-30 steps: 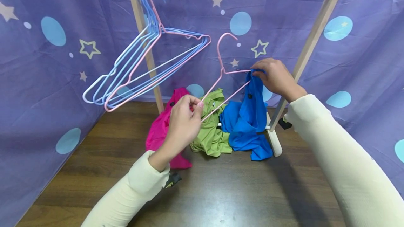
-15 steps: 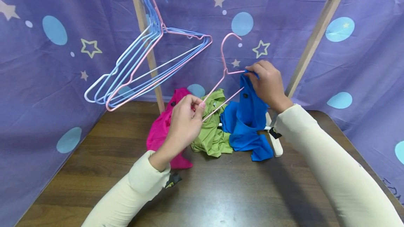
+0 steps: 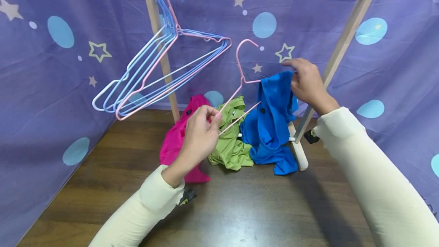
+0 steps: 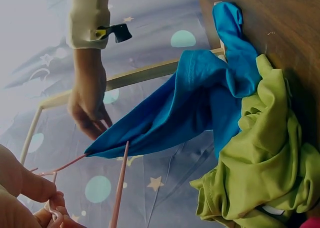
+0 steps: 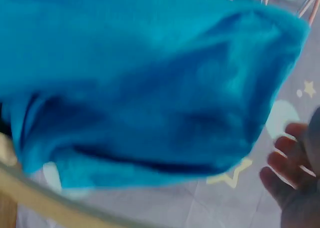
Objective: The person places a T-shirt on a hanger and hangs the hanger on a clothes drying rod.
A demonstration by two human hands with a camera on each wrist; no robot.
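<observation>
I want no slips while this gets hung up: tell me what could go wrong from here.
The blue shirt is on only one side of the pink hanger, and the right hand isn't gripping it, so it might slide off.

The left hand pinches the hanger near its opposite end; the shirt's weight could twist it.

The shirt's lower folds lie against the green shirt, which may get dragged along if lifted.

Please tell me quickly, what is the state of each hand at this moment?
Left hand: closed, pinching the pink hanger.
Right hand: open, holding nothing, beside the blue garment.
</observation>
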